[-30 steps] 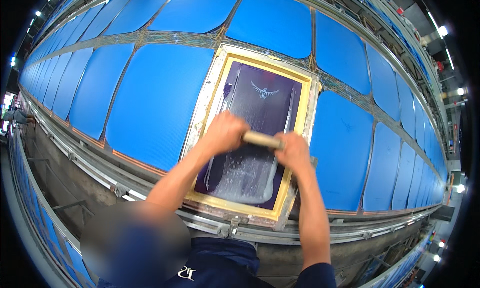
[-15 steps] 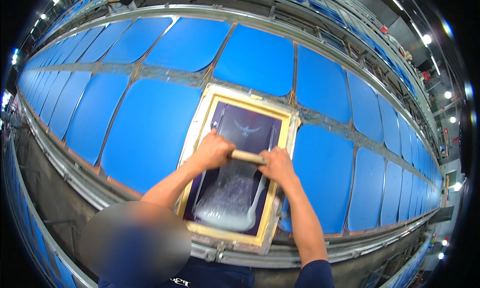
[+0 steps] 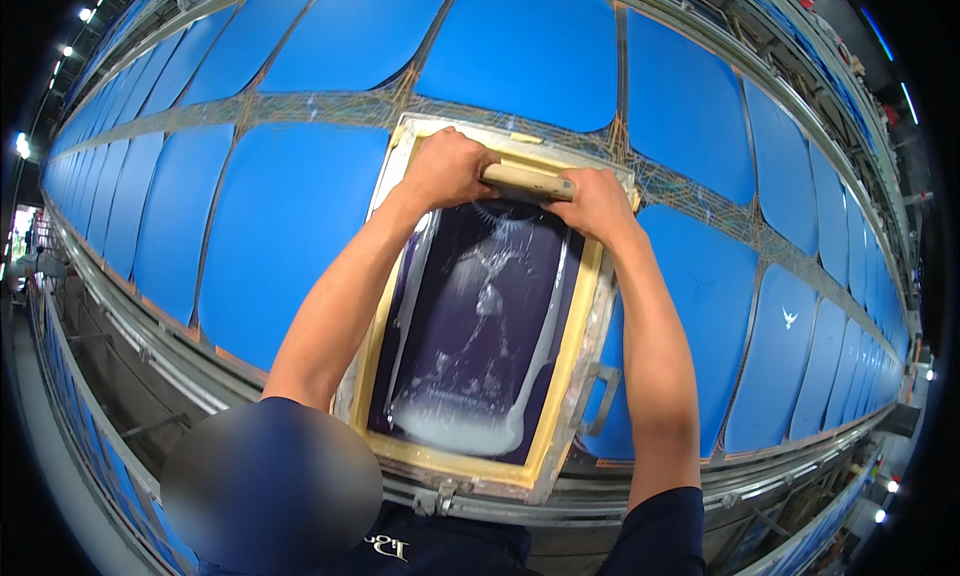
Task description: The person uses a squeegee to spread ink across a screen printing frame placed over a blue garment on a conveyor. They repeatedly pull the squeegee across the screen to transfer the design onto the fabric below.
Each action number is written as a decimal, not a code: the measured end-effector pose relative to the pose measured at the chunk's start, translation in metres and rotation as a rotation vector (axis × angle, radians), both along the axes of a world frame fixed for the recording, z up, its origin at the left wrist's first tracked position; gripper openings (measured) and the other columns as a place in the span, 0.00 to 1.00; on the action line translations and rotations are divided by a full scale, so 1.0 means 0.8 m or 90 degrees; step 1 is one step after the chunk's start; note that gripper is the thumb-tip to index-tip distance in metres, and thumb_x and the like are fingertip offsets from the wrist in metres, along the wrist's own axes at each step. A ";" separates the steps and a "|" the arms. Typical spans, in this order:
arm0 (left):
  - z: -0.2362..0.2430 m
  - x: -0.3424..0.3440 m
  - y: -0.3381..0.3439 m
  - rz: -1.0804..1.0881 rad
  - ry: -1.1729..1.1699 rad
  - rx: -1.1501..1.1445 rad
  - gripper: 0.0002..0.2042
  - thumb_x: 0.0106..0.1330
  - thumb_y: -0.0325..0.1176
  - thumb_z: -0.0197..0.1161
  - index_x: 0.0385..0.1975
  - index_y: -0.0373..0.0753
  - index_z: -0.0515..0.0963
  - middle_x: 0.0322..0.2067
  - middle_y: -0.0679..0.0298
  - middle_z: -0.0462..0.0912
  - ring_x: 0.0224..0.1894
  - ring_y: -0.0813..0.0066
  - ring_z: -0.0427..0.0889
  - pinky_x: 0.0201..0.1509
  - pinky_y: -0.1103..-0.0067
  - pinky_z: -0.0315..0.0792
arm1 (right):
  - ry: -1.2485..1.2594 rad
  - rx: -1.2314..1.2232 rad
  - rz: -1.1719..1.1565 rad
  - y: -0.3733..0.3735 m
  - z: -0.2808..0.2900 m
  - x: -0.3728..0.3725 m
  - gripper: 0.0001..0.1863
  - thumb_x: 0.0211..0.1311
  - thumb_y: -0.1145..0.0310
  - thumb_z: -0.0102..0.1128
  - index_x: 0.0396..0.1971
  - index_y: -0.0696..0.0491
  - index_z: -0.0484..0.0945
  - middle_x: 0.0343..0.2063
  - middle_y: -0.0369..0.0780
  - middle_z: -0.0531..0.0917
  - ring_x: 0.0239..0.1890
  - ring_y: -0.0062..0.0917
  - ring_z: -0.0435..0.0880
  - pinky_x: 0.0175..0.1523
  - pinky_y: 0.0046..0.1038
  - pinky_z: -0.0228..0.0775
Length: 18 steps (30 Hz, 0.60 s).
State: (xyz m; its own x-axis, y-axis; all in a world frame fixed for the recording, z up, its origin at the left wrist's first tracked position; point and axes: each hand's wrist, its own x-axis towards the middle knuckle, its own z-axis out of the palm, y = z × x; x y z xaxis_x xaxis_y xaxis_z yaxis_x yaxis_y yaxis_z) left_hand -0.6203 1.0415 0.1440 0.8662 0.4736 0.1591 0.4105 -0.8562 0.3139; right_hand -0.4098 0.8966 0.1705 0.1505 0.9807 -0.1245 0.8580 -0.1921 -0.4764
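Note:
Both my hands grip the pale wooden handle of a squeegee [image 3: 528, 180] at the far end of a screen printing frame. My left hand [image 3: 450, 169] is wrapped round its left end, and my right hand [image 3: 597, 208] closes on the right end. The screen frame [image 3: 562, 376] has yellow tape along its inner border and lies over a blue panel. Its dark purple mesh [image 3: 480, 346] carries whitish smears and streaks. A pool of milky ink [image 3: 460, 431] lies at the near end of the mesh. The squeegee's blade is mostly hidden beneath the handle.
Rows of flat blue panels [image 3: 290, 236] extend left and right along a long table. One panel at right bears a small white mark [image 3: 789, 319]. A metal handle [image 3: 601, 400] sticks out from the frame's right side. A metal rail [image 3: 500, 513] runs along the table's near edge.
My hands have moved the squeegee away from me, from the upper middle of the screen to its far end. The view has shifted. A white mark now shows on a panel at right.

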 end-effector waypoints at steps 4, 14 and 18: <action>0.004 -0.074 -0.102 -0.047 -0.027 -0.055 0.12 0.44 0.41 0.79 0.27 0.48 0.85 0.24 0.64 0.85 0.30 0.56 0.84 0.43 0.64 0.76 | 0.009 0.052 0.010 -0.105 -0.014 -0.070 0.14 0.47 0.62 0.77 0.31 0.54 0.87 0.26 0.49 0.85 0.31 0.48 0.85 0.39 0.42 0.77; 0.029 -0.291 -0.392 -0.053 -0.075 -0.029 0.11 0.46 0.38 0.76 0.28 0.48 0.83 0.28 0.70 0.82 0.34 0.68 0.81 0.43 0.70 0.67 | 0.010 0.051 0.064 -0.387 0.013 -0.274 0.19 0.51 0.57 0.76 0.39 0.53 0.85 0.34 0.43 0.86 0.43 0.39 0.83 0.54 0.41 0.70; 0.046 -0.301 -0.392 -0.059 -0.043 0.018 0.14 0.45 0.38 0.77 0.32 0.47 0.84 0.31 0.69 0.83 0.37 0.68 0.81 0.44 0.70 0.67 | 0.142 0.184 -0.184 -0.354 0.018 -0.205 0.21 0.59 0.51 0.71 0.40 0.55 0.85 0.39 0.48 0.87 0.47 0.43 0.82 0.57 0.42 0.70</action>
